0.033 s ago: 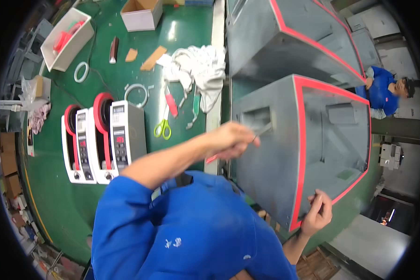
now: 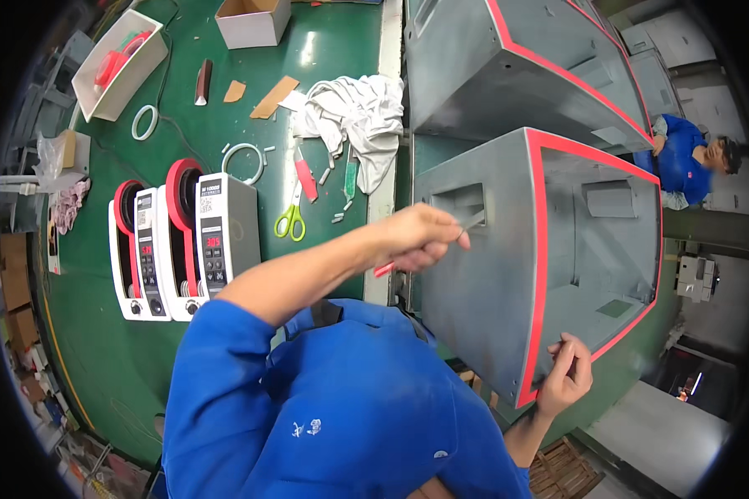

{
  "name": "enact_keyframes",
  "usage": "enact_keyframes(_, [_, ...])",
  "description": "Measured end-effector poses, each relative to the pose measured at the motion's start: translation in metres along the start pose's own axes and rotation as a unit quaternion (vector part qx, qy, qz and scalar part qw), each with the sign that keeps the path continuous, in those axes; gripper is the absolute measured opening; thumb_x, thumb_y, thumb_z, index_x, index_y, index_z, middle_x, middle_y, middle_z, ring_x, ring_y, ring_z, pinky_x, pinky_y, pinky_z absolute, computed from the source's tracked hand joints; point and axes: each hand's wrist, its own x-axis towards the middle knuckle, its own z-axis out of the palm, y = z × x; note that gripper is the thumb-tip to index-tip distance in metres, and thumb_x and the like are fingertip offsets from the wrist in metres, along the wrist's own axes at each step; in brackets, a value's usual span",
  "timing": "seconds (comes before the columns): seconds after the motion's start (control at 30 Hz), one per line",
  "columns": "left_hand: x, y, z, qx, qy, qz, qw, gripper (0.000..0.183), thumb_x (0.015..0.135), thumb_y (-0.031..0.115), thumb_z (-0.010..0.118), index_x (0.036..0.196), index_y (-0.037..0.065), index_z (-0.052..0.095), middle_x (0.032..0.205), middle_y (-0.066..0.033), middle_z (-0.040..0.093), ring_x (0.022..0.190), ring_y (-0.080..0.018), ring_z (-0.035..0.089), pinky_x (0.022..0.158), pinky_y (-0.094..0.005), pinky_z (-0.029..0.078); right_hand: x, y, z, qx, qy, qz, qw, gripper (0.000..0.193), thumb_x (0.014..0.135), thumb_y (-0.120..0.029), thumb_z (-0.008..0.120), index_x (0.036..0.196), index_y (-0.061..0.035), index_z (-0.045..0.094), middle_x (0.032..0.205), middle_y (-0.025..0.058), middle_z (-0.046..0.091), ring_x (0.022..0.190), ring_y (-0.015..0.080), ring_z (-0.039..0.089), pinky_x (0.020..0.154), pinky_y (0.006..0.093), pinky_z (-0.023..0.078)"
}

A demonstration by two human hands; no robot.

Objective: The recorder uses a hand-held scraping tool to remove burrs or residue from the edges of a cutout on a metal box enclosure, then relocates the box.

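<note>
Slight movement only since the earlier frame: left hand (image 2: 422, 238) and knife (image 2: 477, 219) sit a little higher against the cabinet (image 2: 478, 287); right hand (image 2: 567, 374) holds practically the same position. At far left of the green counter (image 2: 337, 41), a white bin (image 2: 133, 87) contains red rolls. Below it stand two white dispensers (image 2: 240, 224), side by side, each loaded with red tape and showing a lit display. One pale ring (image 2: 145, 122) lies near the bin; a second lies just behind the dispensers. Scissors (image 2: 290, 223) with green handles lie further right, below a crumpled white cloth (image 2: 354, 125). Left hand is clenched around the knife, red end protruding behind, blade pointing to the cabinet's side opening; blade contact cannot be determined. Cabinet, grey, stands right of the counter's edge, its front frame bordered with red strip (image 2: 542, 249). Right hand is at the lower front corner, fingers curled; whether it grips anything cannot be determined. At far right, a co-worker (image 2: 681, 162) in blue is positioned beyond the cabinet.
</note>
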Motion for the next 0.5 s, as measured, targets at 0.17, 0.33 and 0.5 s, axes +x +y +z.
enact_keyframes(0.17, [-0.012, 0.000, 0.001, -0.028, 0.005, 0.001, 1.000, 0.022, 0.087, 0.023, 0.044, 0.094, 0.002, 0.052, 0.051, 0.0053, 0.031, 0.039, -0.0028, 0.026, 0.032, -0.0183, 0.019, 0.001, 0.007, -0.001, 0.010, 0.012, -0.002, 1.000, 0.011, 0.080, 0.005, 0.045, 0.082, 0.0059, 0.056, 0.064, 0.0097, 0.056, 0.055, 0.0129, 0.053, 0.051, 0.0217, 0.041])
enact_keyframes(0.33, [0.005, 0.010, 0.000, 0.003, 0.026, 0.009, 1.000, 0.025, 0.088, 0.026, 0.044, 0.096, 0.003, 0.052, 0.049, 0.0055, 0.031, 0.036, -0.0030, 0.024, 0.030, -0.0183, 0.018, 0.005, 0.002, 0.000, 0.011, -0.005, -0.007, 1.000, 0.011, 0.079, 0.005, 0.046, 0.082, 0.0058, 0.056, 0.064, 0.0097, 0.055, 0.054, 0.0123, 0.052, 0.050, 0.0214, 0.040])
enact_keyframes(0.5, [-0.005, 0.009, 0.000, 0.028, 0.070, 0.025, 0.997, 0.027, 0.088, 0.027, 0.044, 0.097, 0.003, 0.052, 0.049, 0.0063, 0.031, 0.034, -0.0033, 0.024, 0.029, -0.0181, 0.018, 0.005, 0.001, 0.004, 0.027, 0.022, 0.009, 0.999, 0.010, 0.079, 0.005, 0.046, 0.081, 0.0057, 0.056, 0.064, 0.0098, 0.055, 0.054, 0.0119, 0.052, 0.049, 0.0211, 0.039])
